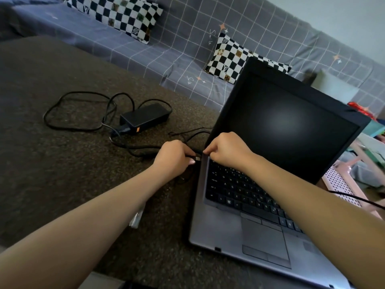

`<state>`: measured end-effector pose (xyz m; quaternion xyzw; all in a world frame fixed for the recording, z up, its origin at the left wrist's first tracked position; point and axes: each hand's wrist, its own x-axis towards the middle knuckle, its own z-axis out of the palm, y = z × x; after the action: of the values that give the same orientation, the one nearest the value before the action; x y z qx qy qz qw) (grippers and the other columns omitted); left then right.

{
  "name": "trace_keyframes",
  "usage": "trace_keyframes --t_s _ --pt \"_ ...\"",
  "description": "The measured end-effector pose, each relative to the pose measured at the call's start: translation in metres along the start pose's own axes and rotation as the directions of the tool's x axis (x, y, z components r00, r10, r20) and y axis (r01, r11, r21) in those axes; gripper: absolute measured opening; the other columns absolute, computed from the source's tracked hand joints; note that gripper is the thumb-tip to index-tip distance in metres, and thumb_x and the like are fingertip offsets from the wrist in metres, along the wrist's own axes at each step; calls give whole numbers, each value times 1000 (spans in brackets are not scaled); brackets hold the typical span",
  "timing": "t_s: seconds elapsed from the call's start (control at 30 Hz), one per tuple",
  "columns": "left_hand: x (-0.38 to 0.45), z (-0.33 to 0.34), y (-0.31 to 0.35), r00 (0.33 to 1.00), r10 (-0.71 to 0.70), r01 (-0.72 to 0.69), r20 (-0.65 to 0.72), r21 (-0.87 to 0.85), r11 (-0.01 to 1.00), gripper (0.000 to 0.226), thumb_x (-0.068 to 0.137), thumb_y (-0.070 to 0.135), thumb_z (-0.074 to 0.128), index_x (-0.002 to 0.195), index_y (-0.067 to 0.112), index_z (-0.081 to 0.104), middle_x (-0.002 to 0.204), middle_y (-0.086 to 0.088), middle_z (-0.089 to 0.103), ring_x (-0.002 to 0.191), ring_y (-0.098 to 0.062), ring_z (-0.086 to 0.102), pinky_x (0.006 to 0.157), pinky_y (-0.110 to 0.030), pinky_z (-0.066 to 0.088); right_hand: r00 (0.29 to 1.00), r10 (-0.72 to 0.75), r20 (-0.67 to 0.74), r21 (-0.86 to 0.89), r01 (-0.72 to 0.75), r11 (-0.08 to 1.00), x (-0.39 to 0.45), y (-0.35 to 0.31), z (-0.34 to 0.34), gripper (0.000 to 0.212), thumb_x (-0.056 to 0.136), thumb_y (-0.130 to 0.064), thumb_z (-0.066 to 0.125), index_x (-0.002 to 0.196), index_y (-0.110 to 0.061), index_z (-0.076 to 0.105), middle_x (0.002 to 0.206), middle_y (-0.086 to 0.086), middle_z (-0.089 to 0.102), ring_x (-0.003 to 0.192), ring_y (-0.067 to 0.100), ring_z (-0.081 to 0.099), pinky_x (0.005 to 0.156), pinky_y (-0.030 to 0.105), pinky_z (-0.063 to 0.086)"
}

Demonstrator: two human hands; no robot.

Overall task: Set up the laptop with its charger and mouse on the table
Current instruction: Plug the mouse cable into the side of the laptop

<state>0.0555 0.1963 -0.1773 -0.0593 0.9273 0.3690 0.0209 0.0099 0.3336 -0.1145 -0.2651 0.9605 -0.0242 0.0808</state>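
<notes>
Nearby, charger brick [145,117] amid looped cable [79,109], checkered cushions [116,15] behind table [52,163]

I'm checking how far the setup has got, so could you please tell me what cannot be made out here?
- Head view: the thin black charger cable ends inside the left hand, so whether its plug is seated in the open grey laptop is hidden.
- The port on the laptop's left edge is covered by the curled right hand.
- No mouse is visible; the frame edges may cut it off.

Matt silver laptop [235,230] with glossy screen on rough, speckled table [62,163].
</notes>
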Motion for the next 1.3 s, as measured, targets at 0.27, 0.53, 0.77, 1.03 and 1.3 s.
trace_keyframes --t_s 0.27,0.53,0.77,1.03,1.3 --pt "3 1 -5 998 60 -60 34 -16 998 33 89 26 62 121 26 65 127 -2 62 118 -19 55 97 -27 41 1000 4 19 -66 -2 998 5 -2 -2 25 85 -10 59 104 -17 74 105 -4 73 99 5 63 82 13 40" --pt "0 -1 -12 991 130 -127 44 -74 989 32 87 25 63 119 25 66 123 3 64 116 -13 56 92 -18 38 999 4 42 -122 2 992 6 -6 -5 27 84 -10 58 103 -19 75 104 -6 73 97 4 63 81 13 40" --pt "2 2 -16 992 119 -114 41 -112 987 31 85 26 66 116 28 67 121 1 66 113 -16 59 99 -32 47 999 7 32 -163 -1 987 6 -9 -4 27 83 -10 59 102 -22 75 103 -8 73 91 0 62 76 11 38" --pt "2 -6 -9 976 162 -163 146 -8 987 31 92 23 56 121 29 64 132 -2 58 122 -21 52 102 -34 43 995 -81 -57 -242 65 968 -6 -4 18 28 88 -14 58 114 -16 69 117 -3 65 109 12 59 90 18 40" --pt "11 -7 -18 967 237 -238 93 -3 971 29 87 23 63 116 23 67 118 0 66 113 -19 59 95 -29 47 992 -111 -65 -359 81 930 -5 -9 13 26 87 -18 60 110 -24 71 111 -4 70 109 15 59 93 32 47"
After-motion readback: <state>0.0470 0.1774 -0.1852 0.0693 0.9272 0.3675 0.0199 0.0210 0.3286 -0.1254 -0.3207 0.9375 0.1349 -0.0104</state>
